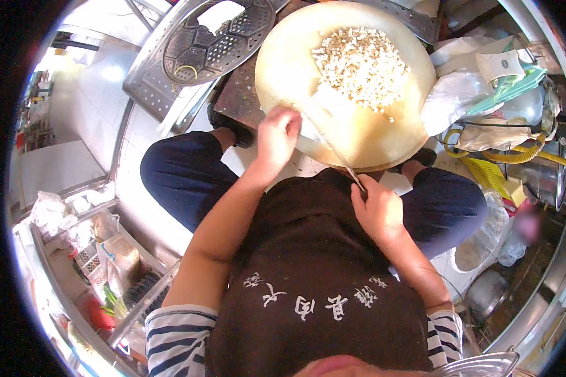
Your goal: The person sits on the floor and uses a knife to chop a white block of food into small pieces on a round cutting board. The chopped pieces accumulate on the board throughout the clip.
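A large round chopping board (287,61) lies in front of me, pale and thick. Small pale chopped pieces (363,68) are heaped on its far right part; what food they are I cannot tell. My right hand (379,205) is closed around the handle of a cleaver-like knife, at the board's near edge. The knife's blade (325,136) slants up and left over the board, seen nearly edge-on. My left hand (280,132) is at the board's near left edge, beside the blade's far end, fingers curled and blurred. Whether it pinches the blade or something small is unclear.
A perforated round metal rack (203,52) rests on a perforated tray (144,89) at the upper left. Plastic bags (453,92), a yellow hose (519,155) and a metal pot (554,184) are at the right. A crate with bags (92,264) stands at the lower left. My knees flank the board.
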The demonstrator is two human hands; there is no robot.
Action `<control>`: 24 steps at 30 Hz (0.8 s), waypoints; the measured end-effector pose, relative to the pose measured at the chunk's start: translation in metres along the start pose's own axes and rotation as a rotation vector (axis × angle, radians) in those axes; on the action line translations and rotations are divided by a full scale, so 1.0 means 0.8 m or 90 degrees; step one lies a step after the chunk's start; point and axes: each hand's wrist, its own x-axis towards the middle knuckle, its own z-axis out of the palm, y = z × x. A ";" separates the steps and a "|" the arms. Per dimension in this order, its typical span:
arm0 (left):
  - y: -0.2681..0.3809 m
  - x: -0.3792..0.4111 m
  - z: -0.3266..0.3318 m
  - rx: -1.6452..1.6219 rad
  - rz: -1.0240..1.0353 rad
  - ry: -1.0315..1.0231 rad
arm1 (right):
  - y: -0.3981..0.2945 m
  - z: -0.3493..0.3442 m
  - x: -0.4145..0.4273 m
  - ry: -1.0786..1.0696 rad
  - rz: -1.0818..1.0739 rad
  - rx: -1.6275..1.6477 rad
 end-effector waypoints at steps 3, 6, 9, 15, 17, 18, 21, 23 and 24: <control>-0.016 -0.024 0.008 0.009 0.098 -0.019 | -0.016 0.017 0.017 -0.032 0.001 -0.020; -0.011 -0.025 0.005 0.026 0.137 -0.037 | -0.017 0.033 0.023 -0.058 0.025 -0.046; -0.015 -0.025 0.008 0.058 0.130 -0.080 | -0.013 0.032 0.023 -0.068 0.027 -0.062; -0.013 -0.022 0.009 0.006 0.162 -0.038 | -0.005 0.042 0.034 -0.121 0.062 -0.119; -0.013 -0.023 0.006 0.038 0.164 -0.059 | 0.003 0.052 0.035 -0.104 0.055 -0.123; -0.013 -0.024 0.004 0.055 0.164 -0.070 | 0.005 0.055 0.034 -0.095 0.050 -0.123; -0.016 -0.030 0.008 0.043 0.157 -0.017 | 0.016 0.050 0.027 -0.035 0.030 -0.030; -0.013 -0.030 0.009 0.037 0.151 0.002 | 0.012 0.043 0.019 0.003 0.005 -0.028; -0.011 -0.029 0.008 0.034 0.150 0.012 | 0.006 0.036 0.018 -0.011 0.006 -0.037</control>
